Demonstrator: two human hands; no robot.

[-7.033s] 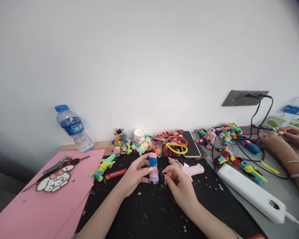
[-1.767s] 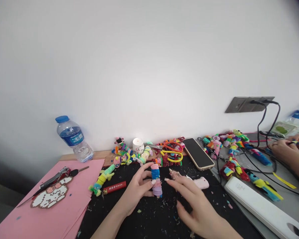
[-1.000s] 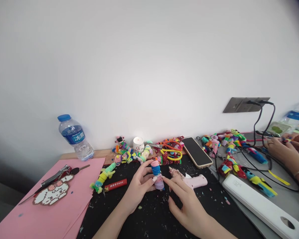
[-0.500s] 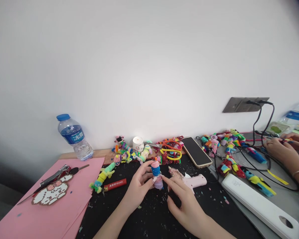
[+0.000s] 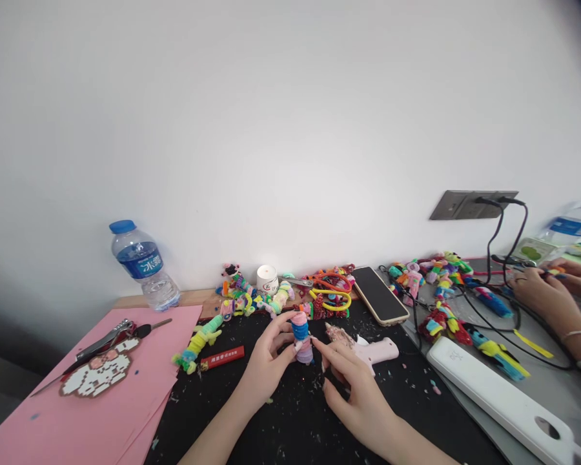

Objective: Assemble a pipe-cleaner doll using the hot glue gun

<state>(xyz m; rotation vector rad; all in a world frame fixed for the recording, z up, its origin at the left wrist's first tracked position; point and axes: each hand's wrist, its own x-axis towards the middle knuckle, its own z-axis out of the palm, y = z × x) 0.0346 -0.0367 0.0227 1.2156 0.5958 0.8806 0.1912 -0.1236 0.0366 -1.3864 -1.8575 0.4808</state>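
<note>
A small fuzzy figure (image 5: 301, 336) of pink, blue and lilac coils stands upright on the black mat (image 5: 290, 420). My left hand (image 5: 266, 361) is closed round it from the left, thumb and fingers pinching its sides. My right hand (image 5: 356, 391) rests on the mat just to the right, its index fingertip touching the figure's lilac lower part; the other fingers are loosely curled with nothing in them.
A pink glue gun (image 5: 372, 351) lies behind my right hand. Coloured pipe-cleaner figures (image 5: 252, 298), scissors (image 5: 334, 289), a phone (image 5: 379, 296), a candle (image 5: 267, 279) and a water bottle (image 5: 142, 265) line the wall. Pink paper (image 5: 68, 413) lies left, a white power strip (image 5: 498, 400) right. Another person's hands (image 5: 547, 294) work at far right.
My right hand came back from the mat to the figure and now touches its lower part. My left hand kept hold of the figure throughout.
</note>
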